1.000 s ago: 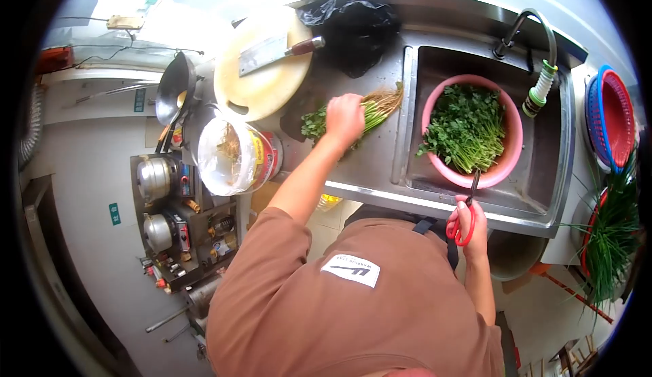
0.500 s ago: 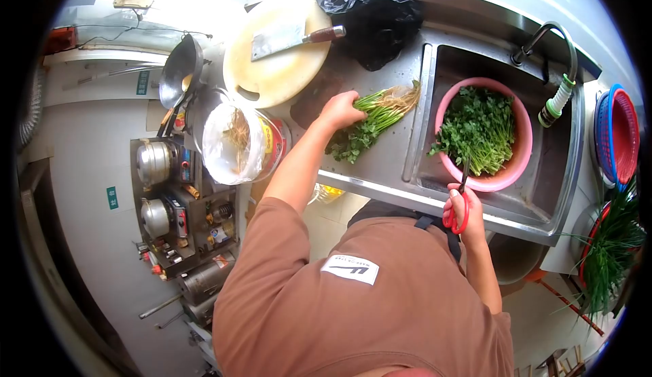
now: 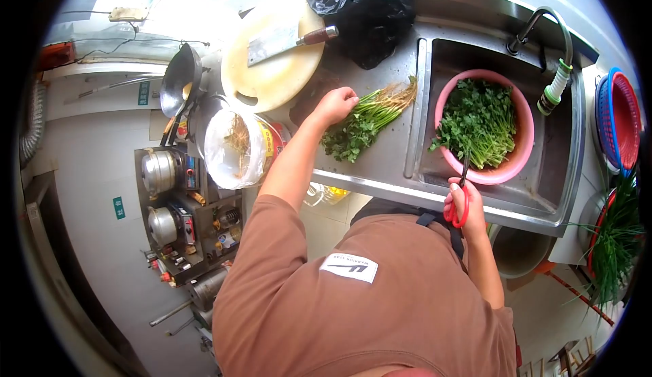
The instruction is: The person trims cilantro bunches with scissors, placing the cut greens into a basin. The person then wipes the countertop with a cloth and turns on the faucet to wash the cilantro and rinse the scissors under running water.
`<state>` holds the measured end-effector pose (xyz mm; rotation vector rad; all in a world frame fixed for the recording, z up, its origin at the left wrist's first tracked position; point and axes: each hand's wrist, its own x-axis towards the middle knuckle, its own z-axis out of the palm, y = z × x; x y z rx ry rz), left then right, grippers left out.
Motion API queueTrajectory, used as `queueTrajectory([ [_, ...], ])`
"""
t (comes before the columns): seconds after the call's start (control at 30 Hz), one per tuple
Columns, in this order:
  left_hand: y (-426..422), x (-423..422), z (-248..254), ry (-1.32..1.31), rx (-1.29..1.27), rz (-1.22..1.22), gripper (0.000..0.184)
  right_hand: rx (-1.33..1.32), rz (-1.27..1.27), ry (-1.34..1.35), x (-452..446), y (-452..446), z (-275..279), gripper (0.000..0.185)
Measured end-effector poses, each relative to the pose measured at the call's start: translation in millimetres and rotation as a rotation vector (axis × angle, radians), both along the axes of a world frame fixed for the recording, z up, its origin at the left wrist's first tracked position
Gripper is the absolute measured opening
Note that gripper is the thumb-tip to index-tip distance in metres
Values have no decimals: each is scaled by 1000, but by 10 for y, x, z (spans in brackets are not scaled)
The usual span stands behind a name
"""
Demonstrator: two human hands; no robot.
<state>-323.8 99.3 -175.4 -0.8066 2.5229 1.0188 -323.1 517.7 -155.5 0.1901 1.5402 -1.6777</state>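
Taking the bunch of greens [image 3: 372, 120] as the clock's centre and the top of the view as twelve, it lies on the steel counter [image 3: 397, 143]. Its pale, straw-coloured roots point between one and two, its slim light-green stems run diagonally, and its darker, frilly leaves spread towards seven to eight. The left hand [image 3: 336, 107] is at ten, right beside the stems, fingers curled with the tips close together; whether it pinches anything, I cannot tell.

The right hand [image 3: 474, 211], between four and five, grips red-handled scissors [image 3: 466, 206], fingers around the loops and dark blades pointing to twelve, reaching over the basin's edge.

At three, the pink basin [image 3: 528, 129] sits in the sink [image 3: 557, 173], heaped with similar greens [image 3: 479, 116]: leaves mostly towards eleven, stems towards five. Near nine stands a printed bucket [image 3: 273, 141], lined with clear plastic and holding straw-coloured scraps [image 3: 238, 139]. At ten, a cleaver [image 3: 275, 44] lies on a round board [image 3: 288, 78]; at twelve is a crumpled black bag [image 3: 370, 31]. Far out at three stand stacked blue and red baskets [image 3: 621, 122].
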Motion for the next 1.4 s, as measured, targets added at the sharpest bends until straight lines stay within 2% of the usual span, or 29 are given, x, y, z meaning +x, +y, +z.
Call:
queueTrajectory([
  [0.17, -28, 36, -28, 138, 21, -87, 23, 16, 16, 8, 34, 38, -70, 28],
  [0.3, -17, -27, -4, 88, -32, -158, 27, 20, 40, 13, 42, -9, -18, 29],
  [0.37, -7, -52, 68, -30, 62, -110, 25, 2, 39, -18, 39, -24, -25, 30],
  [0.8, -122, 76, 0, 63, 11, -186, 22, 10, 42, -19, -6, -61, -45, 31],
  [1.0, -42, 68, 68, 12, 21, -174, 31, 0, 55, -11, -28, -93, -55, 33],
  [1.07, 43, 38, 180, 5, -73, -243, 38, -6, 51, -28, -44, -93, -42, 33],
  [1.2, 45, 42, 28, 16, -241, -244, 41, -6, 58, -7, -57, -91, -93, 34],
  [1.3, 2, -24, 15, -69, -51, -16, 41, -22, 43, -22, -63, -73, -105, 33],
  [1.4, -23, -65, -40, -46, 41, 80, 39, -6, 40, -19, -58, -60, -116, 33],
])
